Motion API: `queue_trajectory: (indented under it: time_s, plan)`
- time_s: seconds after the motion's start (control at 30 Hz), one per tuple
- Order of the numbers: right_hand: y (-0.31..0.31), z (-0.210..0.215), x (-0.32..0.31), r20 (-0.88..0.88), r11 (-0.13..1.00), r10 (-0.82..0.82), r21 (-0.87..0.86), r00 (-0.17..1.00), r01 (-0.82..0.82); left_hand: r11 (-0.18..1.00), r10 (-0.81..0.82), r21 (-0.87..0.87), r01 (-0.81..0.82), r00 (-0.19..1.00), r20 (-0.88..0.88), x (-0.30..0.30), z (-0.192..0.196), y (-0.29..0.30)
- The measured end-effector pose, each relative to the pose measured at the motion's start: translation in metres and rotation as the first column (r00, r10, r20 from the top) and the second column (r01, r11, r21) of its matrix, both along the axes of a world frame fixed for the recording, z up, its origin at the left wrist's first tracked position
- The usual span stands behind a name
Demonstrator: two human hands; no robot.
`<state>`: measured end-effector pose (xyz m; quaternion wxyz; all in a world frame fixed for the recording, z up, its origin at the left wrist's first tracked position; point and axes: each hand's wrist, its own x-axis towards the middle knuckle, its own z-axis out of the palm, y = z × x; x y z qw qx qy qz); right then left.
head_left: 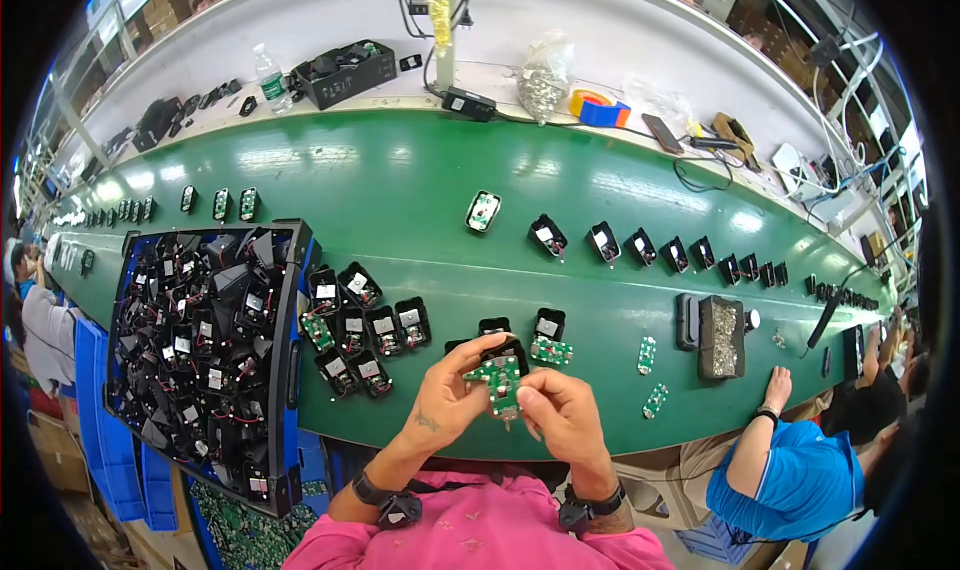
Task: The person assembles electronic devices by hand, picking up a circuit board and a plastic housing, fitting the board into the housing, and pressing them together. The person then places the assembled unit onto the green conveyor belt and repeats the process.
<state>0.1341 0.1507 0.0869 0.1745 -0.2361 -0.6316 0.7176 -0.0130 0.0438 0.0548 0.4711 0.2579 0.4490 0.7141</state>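
Close to the table's near edge, my left hand grips a small black plastic housing with a green circuit board over its open side. My right hand is closed at the board's lower right edge, thumb and fingers pinching it. How far the board sits inside the housing cannot be made out. Just beyond my hands is another black housing, partly hidden. To its right stands a black housing with a green circuit board against its near side.
A black-rimmed tray heaped with black housings lies at left, with several loose housings beside it. Rows of housings cross the green table. Loose boards, a dark box and a co-worker in blue are at right.
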Motion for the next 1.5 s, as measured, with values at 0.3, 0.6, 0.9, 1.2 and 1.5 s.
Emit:
queue_trajectory:
  time_s: [0.3, 0.6, 0.9, 1.2, 1.5]
  plan:
    - [-0.008, 0.013, -0.006, 0.016, 0.903, 0.003, 0.43, 1.0, -0.01, 0.97, 0.24, 0.124, -0.211, 0.716, -0.655, 0.008, -0.002, 0.002]
    - [-0.008, 0.007, -0.005, 0.1, 0.913, -0.176, 0.389, 0.979, 0.124, 0.993, 0.012, -0.094, -0.072, 0.852, -0.523, 0.004, 0.017, -0.01]
    - [-0.01, 0.001, -0.012, 0.112, 0.593, -0.288, 0.801, 0.951, 0.085, 0.988, -0.058, -0.156, 0.006, 0.941, -0.333, -0.006, 0.021, -0.013]
    - [-0.007, -0.003, -0.025, 0.173, 0.882, -0.088, 0.472, 0.981, -0.004, 0.981, -0.1, -0.184, 0.065, 0.977, -0.187, -0.011, 0.01, -0.009]
    - [-0.009, -0.037, -0.041, -0.079, 0.802, -0.247, 0.543, 0.966, 0.249, 0.97, -0.095, -0.243, -0.018, 0.89, -0.447, -0.015, 0.022, -0.001]
